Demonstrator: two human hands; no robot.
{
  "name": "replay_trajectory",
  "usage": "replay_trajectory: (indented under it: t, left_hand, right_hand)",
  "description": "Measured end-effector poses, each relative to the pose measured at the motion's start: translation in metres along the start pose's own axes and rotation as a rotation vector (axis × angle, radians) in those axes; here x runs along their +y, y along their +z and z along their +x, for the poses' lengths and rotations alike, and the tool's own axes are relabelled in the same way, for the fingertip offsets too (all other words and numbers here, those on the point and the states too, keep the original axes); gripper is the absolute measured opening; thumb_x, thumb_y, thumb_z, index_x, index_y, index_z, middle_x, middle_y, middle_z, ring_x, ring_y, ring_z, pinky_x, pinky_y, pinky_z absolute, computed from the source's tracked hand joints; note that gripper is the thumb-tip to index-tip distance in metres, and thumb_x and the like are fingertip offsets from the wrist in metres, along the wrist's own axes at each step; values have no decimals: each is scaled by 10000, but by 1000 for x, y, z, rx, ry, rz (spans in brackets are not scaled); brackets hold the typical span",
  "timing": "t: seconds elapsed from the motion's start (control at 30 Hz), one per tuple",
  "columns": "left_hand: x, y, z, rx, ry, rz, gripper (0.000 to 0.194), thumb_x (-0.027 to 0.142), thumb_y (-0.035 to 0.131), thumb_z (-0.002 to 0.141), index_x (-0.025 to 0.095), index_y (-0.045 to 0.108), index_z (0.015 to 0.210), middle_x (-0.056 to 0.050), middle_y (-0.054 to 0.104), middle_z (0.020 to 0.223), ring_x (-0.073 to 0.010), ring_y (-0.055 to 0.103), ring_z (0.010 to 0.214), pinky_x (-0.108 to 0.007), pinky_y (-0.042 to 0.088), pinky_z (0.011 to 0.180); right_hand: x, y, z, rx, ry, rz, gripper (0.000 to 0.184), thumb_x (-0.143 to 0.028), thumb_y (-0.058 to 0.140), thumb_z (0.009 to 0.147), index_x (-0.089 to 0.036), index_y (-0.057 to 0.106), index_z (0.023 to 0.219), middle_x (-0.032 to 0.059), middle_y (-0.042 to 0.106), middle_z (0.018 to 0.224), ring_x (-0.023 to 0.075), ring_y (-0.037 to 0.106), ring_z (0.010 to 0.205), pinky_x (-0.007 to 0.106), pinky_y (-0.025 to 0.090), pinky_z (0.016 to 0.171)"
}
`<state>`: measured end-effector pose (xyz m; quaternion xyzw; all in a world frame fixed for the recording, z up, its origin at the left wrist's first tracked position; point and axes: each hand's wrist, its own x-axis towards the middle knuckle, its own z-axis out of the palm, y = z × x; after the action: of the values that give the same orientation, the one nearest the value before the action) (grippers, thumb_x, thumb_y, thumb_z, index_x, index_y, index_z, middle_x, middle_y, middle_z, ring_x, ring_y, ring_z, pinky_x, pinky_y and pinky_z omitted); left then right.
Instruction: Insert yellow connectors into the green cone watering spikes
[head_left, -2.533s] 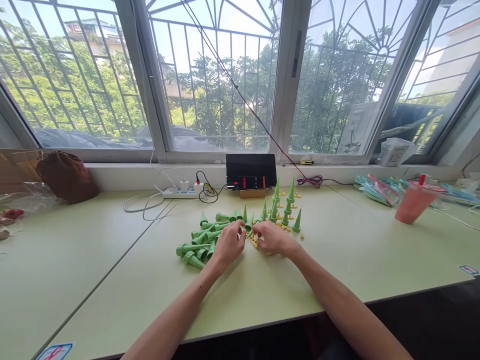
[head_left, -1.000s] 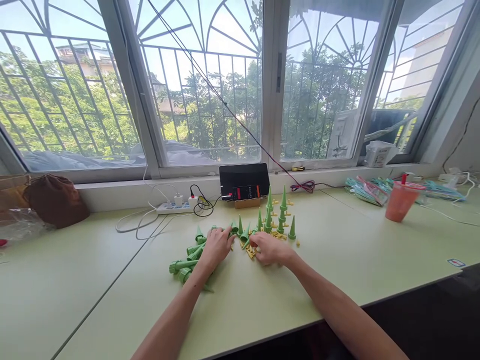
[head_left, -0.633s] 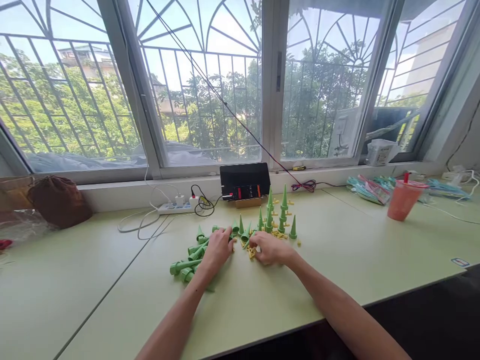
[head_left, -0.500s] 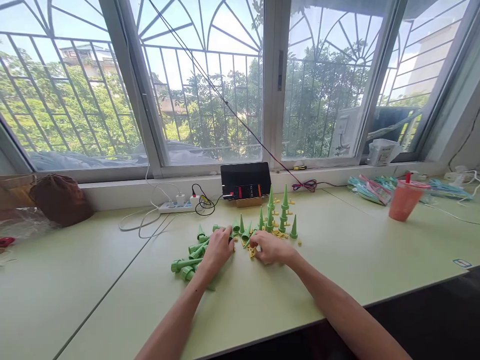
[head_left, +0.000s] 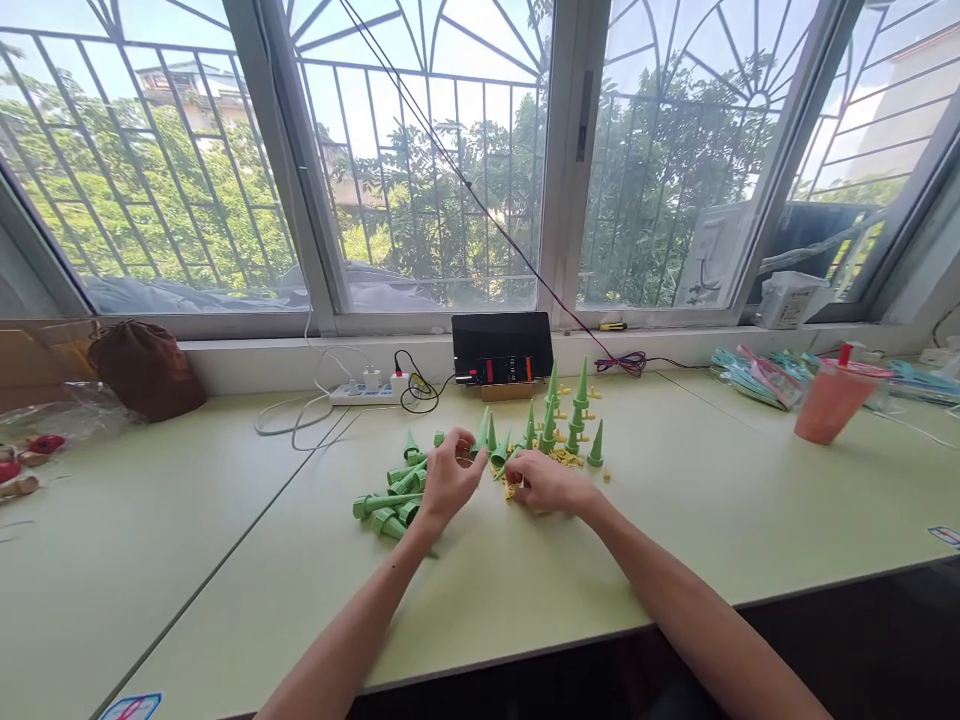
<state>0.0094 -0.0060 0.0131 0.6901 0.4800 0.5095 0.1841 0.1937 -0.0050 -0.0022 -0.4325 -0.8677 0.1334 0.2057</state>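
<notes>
Pale-green tabletop (head_left: 247,600), daylight: on its near edge, well out to either side of the fingers, two blue-edged labels (head_left: 133,708) bear a red mark, with no words legible. Beyond them, a person's left hand (head_left: 454,480) curves thumb toward fingertips beside an upright green spike (head_left: 482,432); whether they grip it cannot be told. The right hand (head_left: 551,482) curls its fingers down at the yellow pieces (head_left: 566,457), which lie by the fingertips and just past the knuckles; anything pinched there is hidden.

Work appears partway along. Left of the left fingers, loose green spikes (head_left: 394,500) lie heaped on their sides, apparently waiting. Beyond the right fingers, two stacks of upright spikes (head_left: 581,395) show yellow stubs jutting from their sides, seemingly fitted; a single spike (head_left: 595,447) stands right of them, no stub visible. Plenty of both parts remain loose.

Farther from the fingers, straight ahead, a phone (head_left: 506,370) leans against a dark tablet (head_left: 499,333), its lit characters too small to read. A white power strip (head_left: 371,396) sits ahead of the left fingers; a red cup (head_left: 840,400) stands far right, without readable lettering. On the sill beyond, print on a white box (head_left: 791,300) is illegible. No brand can be made out.
</notes>
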Motion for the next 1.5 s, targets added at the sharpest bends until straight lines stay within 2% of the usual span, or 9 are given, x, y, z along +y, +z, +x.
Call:
replay_trajectory:
  t: [0.13, 0.27, 0.4, 0.67, 0.77, 0.97, 1.13, 1.33, 1.5]
  left_hand:
    - [4, 1, -1, -94, -188, -286, 282, 369, 670, 716, 182, 483, 816, 1, 579, 753, -163, 661, 643, -254, 509, 567]
    - [5, 1, -2, -133, -296, -523, 370, 361, 724, 690, 177, 482, 900, -13, 597, 838, -172, 685, 737, -325, 558, 725]
    - [5, 2, -3, -195, -332, -630, 449, 360, 757, 674, 172, 495, 986, -35, 609, 896, -181, 679, 823, -390, 547, 847]
    - [-1, 3, -3, -257, -346, -652, 512, 369, 768, 666, 141, 533, 1059, -97, 582, 1061, -180, 654, 865, -393, 545, 863]
    - [-5, 4, -1, -282, -344, -673, 524, 372, 763, 668, 134, 531, 1072, -88, 595, 1018, -171, 647, 846, -381, 550, 837]
    - [-4, 3, -1, -317, -297, -569, 513, 407, 724, 695, 131, 553, 1093, -69, 639, 866, -180, 632, 801, -278, 528, 633]
    - [4, 0, -2, -386, -269, -519, 465, 409, 676, 734, 121, 588, 1088, -70, 651, 849, -177, 616, 813, -270, 504, 640]
    - [4, 2, -4, -390, -231, -416, 413, 413, 637, 760, 119, 612, 1049, -52, 649, 766, -172, 610, 746, -248, 468, 560]
    - [2, 3, -3, -398, -196, -350, 397, 409, 673, 735, 127, 630, 1011, -28, 634, 699, -140, 571, 627, -228, 433, 507]
  right_hand:
    - [-3, -2, 2, 109, -56, -3, 144, -86, 588, 736, -163, 489, 666, -4, 482, 693, 114, 431, 659, 220, 315, 600]
    - [-9, -5, 3, 244, -97, 59, 167, -111, 564, 785, -174, 449, 680, -24, 468, 639, 101, 397, 598, 217, 282, 559]
    - [-13, -6, 2, 356, -97, 118, 150, -151, 519, 837, -182, 443, 711, -28, 476, 639, 101, 398, 581, 216, 282, 545]
    - [-14, -7, 2, 381, -101, 130, 119, -169, 511, 844, -183, 470, 733, -19, 496, 655, 111, 427, 594, 219, 314, 564]
    - [-15, -7, 1, 372, -104, 126, 114, -163, 509, 840, -181, 482, 731, -16, 496, 661, 113, 432, 605, 219, 323, 571]
    - [-15, -7, 1, 335, -90, 108, 125, -134, 509, 830, -170, 499, 710, -8, 514, 663, 109, 435, 608, 216, 317, 560]
    - [-14, -6, 1, 321, -111, 101, 132, -106, 491, 830, -166, 506, 714, -9, 524, 659, 103, 440, 596, 213, 312, 554]
    - [-13, -6, 1, 300, -130, 84, 139, -93, 482, 834, -164, 528, 725, 4, 545, 695, 115, 476, 650, 219, 340, 595]
    - [-15, -7, 0, 290, -149, 69, 154, -74, 473, 837, -162, 535, 727, 4, 530, 694, 118, 475, 674, 219, 349, 620]
